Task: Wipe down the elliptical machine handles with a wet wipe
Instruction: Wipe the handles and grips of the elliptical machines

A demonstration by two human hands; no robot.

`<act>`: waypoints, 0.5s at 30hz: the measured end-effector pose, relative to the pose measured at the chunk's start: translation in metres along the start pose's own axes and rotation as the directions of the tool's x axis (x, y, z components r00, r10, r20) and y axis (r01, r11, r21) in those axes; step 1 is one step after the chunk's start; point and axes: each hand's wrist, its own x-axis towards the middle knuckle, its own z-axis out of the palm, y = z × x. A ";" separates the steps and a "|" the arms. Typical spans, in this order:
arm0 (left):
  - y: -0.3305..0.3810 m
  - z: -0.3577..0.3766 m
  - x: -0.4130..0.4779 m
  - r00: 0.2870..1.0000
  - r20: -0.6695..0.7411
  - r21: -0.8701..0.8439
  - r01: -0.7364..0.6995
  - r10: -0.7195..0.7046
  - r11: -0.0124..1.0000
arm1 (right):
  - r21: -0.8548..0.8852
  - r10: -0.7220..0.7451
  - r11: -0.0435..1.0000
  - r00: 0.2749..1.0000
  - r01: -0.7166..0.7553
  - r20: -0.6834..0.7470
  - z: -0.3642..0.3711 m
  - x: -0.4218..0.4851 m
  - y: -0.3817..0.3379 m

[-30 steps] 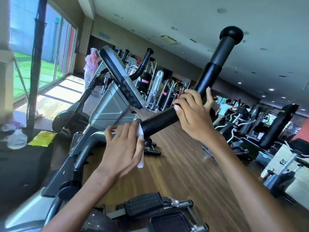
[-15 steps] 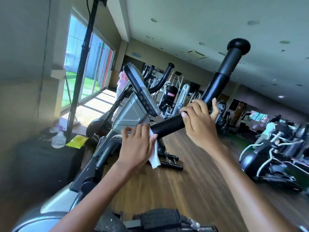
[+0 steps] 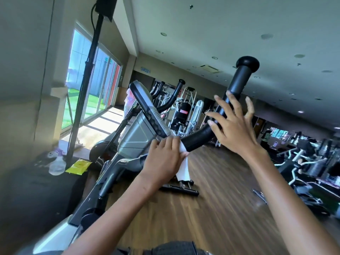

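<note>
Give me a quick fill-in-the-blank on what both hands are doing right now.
The left hand holds a white ____ on the handle. The right hand is ____, gripping nothing. The ____ packet lies beside the clear bottle.
Missing: wipe; open; yellow.

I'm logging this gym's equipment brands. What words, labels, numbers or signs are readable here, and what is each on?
"KELUAR", probably, though blurred: blue rectangular wall sign high on the far wall.
White print strip on the grey elliptical console: too small to read.
Red label on the black far weight machine: blurred.
Dark print on the flat yellow packet: unreadable.
No brand or number is legible.
</note>
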 end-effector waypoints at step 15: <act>0.051 -0.012 0.061 0.994 0.026 -0.022 -0.106 0.106 0.994 | 0.046 0.001 0.999 0.998 0.002 -0.062 -0.013 0.011 0.032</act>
